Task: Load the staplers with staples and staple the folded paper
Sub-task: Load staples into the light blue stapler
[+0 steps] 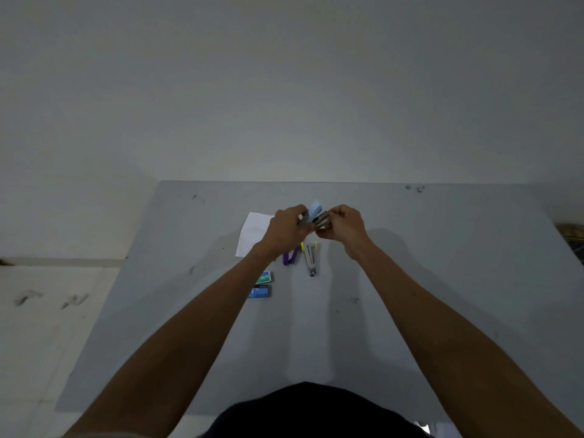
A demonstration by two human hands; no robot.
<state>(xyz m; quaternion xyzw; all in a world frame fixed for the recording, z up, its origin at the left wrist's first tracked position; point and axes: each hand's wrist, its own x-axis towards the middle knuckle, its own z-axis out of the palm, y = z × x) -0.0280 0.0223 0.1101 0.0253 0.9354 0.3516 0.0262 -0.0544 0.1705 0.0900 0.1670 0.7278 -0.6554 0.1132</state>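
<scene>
Above the middle of the grey table [442,279], my left hand [287,230] grips a light blue stapler [314,210] whose top is swung open. My right hand [343,227] pinches a metal strip of staples [323,220] against the stapler's open part. Below the hands lie a purple stapler [290,257] and a yellow stapler [310,259] that is spread open flat. A white sheet of paper [252,230] lies to the left, partly hidden by my left hand. Two small staple boxes, a green one [264,277] and a blue one [260,292], sit beside my left forearm.
The table's left edge runs diagonally beside a pale floor [47,327]. A plain wall [284,90] rises behind the far edge. A patterned object [573,235] pokes in at the right border.
</scene>
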